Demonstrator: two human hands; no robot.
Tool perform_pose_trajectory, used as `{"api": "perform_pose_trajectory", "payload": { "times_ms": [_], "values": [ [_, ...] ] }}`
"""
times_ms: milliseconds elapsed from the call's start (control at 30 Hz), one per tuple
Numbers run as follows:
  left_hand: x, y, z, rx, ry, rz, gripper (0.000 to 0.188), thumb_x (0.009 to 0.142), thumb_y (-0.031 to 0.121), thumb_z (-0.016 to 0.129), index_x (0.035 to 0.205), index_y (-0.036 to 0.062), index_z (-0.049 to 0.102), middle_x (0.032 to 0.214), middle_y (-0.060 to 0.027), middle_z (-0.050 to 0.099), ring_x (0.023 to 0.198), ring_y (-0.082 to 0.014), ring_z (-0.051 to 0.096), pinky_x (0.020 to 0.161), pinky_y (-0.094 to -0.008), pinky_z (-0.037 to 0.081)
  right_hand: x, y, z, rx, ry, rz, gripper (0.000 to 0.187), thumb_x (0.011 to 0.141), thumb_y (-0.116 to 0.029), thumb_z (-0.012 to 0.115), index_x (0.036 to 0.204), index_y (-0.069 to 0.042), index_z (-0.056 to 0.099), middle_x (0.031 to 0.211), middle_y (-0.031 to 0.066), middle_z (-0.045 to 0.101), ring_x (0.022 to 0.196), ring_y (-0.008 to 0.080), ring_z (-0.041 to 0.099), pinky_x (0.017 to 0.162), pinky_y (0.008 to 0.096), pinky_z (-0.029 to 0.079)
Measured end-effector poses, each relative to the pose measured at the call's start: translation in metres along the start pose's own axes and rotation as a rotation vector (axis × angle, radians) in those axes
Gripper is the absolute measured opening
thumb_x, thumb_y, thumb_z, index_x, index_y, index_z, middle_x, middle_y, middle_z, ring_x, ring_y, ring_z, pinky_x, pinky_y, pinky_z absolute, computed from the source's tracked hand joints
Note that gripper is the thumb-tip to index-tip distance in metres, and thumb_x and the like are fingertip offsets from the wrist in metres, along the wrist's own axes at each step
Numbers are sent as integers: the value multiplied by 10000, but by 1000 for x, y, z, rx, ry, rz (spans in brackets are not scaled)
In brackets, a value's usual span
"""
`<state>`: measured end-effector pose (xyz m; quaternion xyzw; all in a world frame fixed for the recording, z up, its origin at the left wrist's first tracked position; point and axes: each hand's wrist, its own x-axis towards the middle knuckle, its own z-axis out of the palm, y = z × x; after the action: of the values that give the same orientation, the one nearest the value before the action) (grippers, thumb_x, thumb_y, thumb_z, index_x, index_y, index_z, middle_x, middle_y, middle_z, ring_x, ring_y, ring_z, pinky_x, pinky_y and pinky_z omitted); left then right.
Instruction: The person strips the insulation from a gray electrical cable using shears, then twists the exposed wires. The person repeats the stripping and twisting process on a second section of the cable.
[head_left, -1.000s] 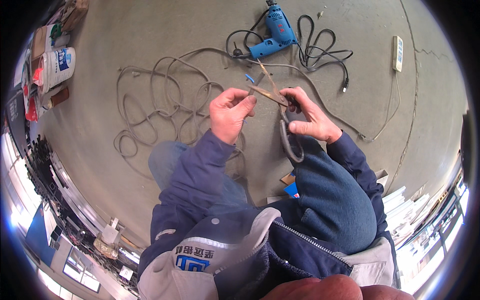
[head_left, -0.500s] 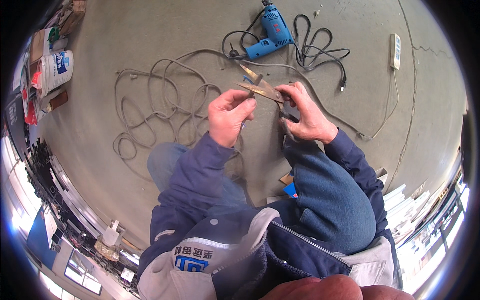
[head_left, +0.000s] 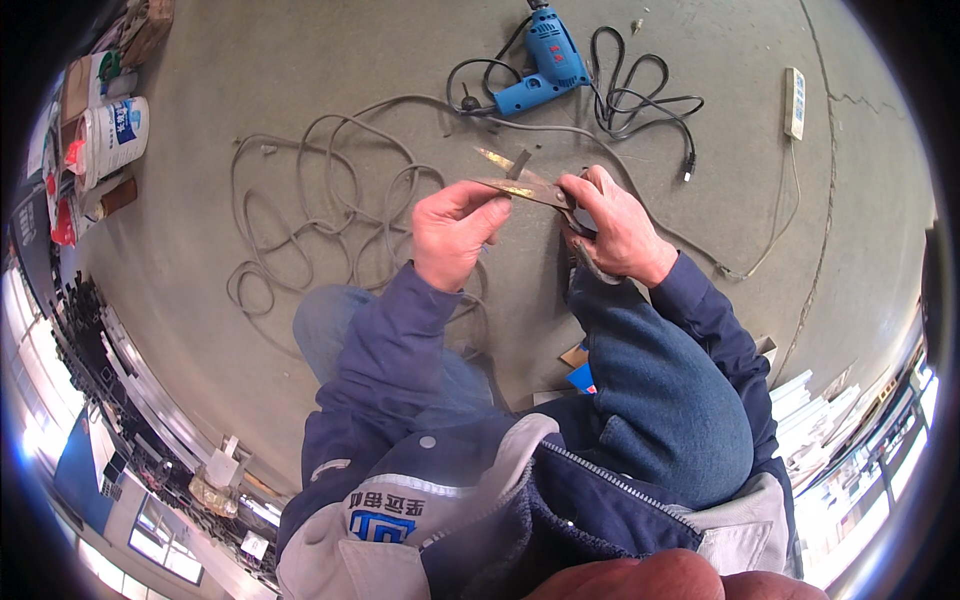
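My right hand [head_left: 618, 228] grips a pair of scissors [head_left: 535, 192] by the handles. Their worn, yellow-smeared blades stand parted and point left. Between the blades a short grey end of cable [head_left: 519, 163] sticks up. My left hand [head_left: 455, 232] pinches that cable below the blades, thumb against fingers, with the lower blade close to the thumb tip. Most of the pinched part is hidden by the fingers. The grey cable's loops [head_left: 345, 205] lie on the floor to the left of my hands.
A blue power drill [head_left: 545, 70] with a black cord [head_left: 640, 105] lies on the floor ahead. Further right rests a white power strip [head_left: 794, 103] on a cable. A white bucket [head_left: 115, 137] stands among goods at the far left. Beside my right knee is a small blue item [head_left: 581, 378].
The scissor blades have drawn closer together around the cable end. A bit of blue seen at the blades before no longer shows there. My left hand has shifted slightly left.
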<state>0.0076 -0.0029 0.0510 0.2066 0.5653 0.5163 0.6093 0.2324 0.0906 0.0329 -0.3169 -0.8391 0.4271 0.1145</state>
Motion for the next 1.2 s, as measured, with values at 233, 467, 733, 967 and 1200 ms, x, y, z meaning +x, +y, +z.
{"api": "perform_pose_trajectory", "payload": {
  "times_ms": [233,467,733,967,1200],
  "values": [
    [1,-4,-7,-37,-33,-21,175,930,48,701,1092,-4,737,843,4,690,647,-35,518,561,-210,403,0,6,5,-73,8,-37,496,746,-33,713,1211,-102,554,918,133,507,834,343,572,669,435,478],
    [11,1,-17,30,-59,-38,175,906,22,716,1075,-16,742,819,7,680,657,-34,526,573,-209,400,-2,15,10,-86,-46,-27,529,744,-50,730,1236,-104,545,925,134,519,829,354,602,673,454,500],
    [19,11,-41,24,55,-1,145,878,20,760,1009,-30,722,790,-11,680,667,-52,567,592,-203,433,-19,38,13,-104,103,-11,545,742,-31,730,1249,-80,537,955,141,563,758,384,616,640,469,508],
    [13,15,-39,-30,-5,172,204,906,53,748,1080,-41,697,920,-60,710,745,-106,635,648,-248,515,-11,52,61,-184,-77,259,378,864,-200,682,1195,-88,536,947,212,627,821,431,651,703,519,527],
    [4,41,-56,-134,-192,174,300,981,134,633,1222,-44,622,900,-111,704,723,-135,621,677,-263,485,19,53,104,-496,-324,132,386,871,-264,672,1166,-36,569,836,231,661,729,399,687,670,530,543]
  ]
}}
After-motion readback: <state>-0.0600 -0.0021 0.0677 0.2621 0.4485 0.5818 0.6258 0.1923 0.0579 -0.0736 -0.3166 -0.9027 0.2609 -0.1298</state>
